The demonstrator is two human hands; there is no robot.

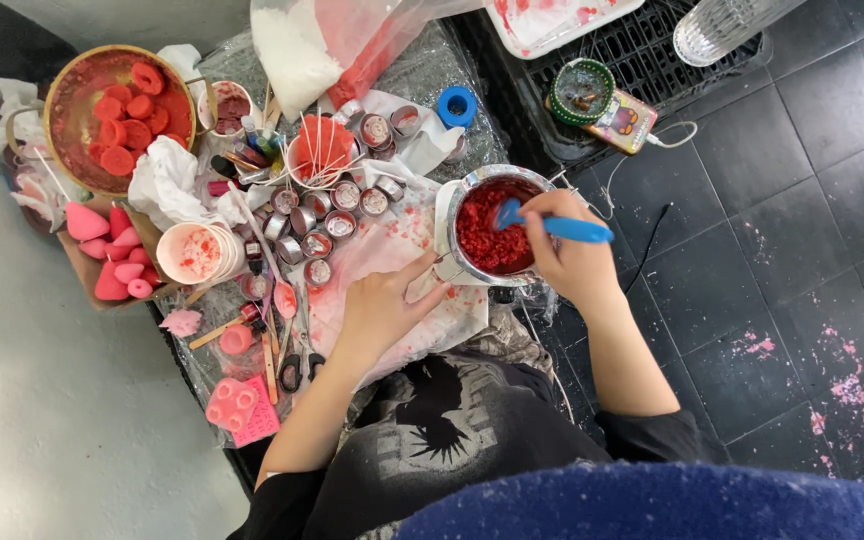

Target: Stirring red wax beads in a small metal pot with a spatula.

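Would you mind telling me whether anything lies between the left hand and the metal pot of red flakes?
Nothing visible does. The left hand rests flat on the stained sheet, its fingers right at the pot wall, while the right hand holds the blue spoon inside it.

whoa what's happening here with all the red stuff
A person sits over a cluttered work surface. The right hand holds a blue spoon dipped into a metal pot of red, grainy stuff, while the left hand rests flat on the stained sheet beside the pot. Small tins are clustered just left of it, and a bowl of red pieces sits further left.
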